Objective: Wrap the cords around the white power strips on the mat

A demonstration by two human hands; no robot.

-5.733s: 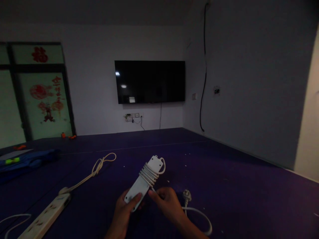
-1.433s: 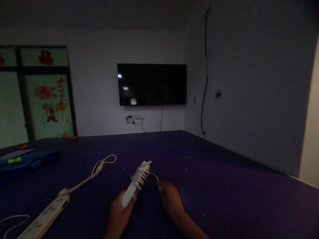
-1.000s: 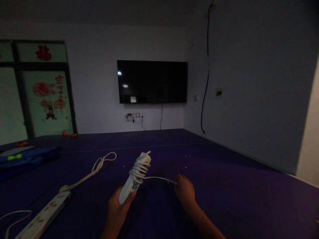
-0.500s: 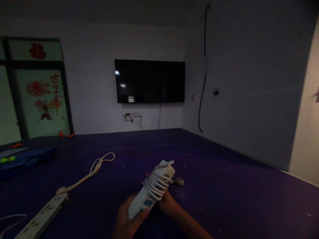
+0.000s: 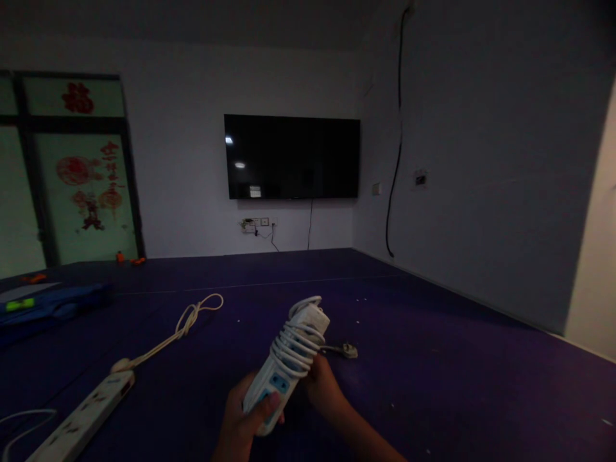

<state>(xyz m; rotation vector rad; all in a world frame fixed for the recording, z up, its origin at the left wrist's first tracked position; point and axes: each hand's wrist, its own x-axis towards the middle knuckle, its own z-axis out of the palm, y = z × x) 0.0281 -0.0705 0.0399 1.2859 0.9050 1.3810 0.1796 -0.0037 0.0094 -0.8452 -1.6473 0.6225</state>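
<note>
Head view: my left hand (image 5: 239, 417) is closed around the lower end of a white strip (image 5: 258, 389), with the thumb lying on its front face, beside the blue sockets (image 5: 280, 383). I hold this strip in front of me, above the purple surface (image 5: 433, 391), and it is tilted, its upper end leaning to the right and away from me. A white cord (image 5: 292, 354) is wound in several turns around the upper half, and one loop stands out at the top end. My right hand (image 5: 323, 386) is at the right side of the strip. Its fingers are mostly hidden there, so I cannot tell whether they grip the cord or the strip itself. The plug (image 5: 350, 351) sticks out to the right, beyond this hand. To my left, well apart from my hands, the other strip (image 5: 81, 416) lies on the surface, with a looped cable (image 5: 185, 328) at its far end. Farther away, a television (image 5: 292, 157) hangs on the wall (image 5: 183, 147).
</note>
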